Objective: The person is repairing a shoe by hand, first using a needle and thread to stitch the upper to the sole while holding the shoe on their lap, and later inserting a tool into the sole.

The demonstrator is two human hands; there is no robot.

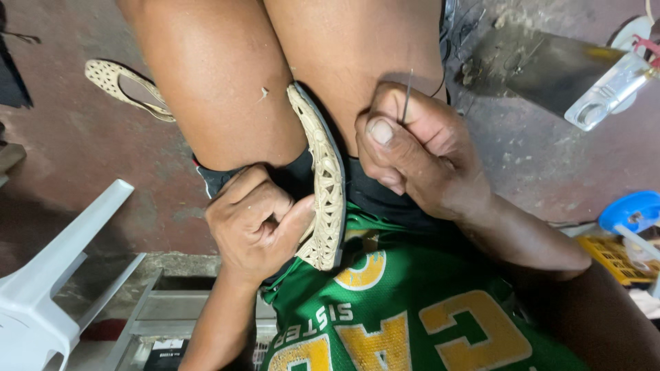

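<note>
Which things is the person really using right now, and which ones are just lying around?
In use:
- cream woven flat shoe wedged between the knees, steadied by the left hand
- thin metal needle pinched in the right hand

Lying about:
- second cream woven shoe on the floor
- white plastic chair
- blue round plastic lid
- yellow plastic crate
- flat metal blade with clear handle

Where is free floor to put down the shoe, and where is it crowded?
Bare floor lies between the second shoe and the white chair. It is crowded at right: metal tool, blue lid, yellow box. Both hands press the held shoe.
</note>
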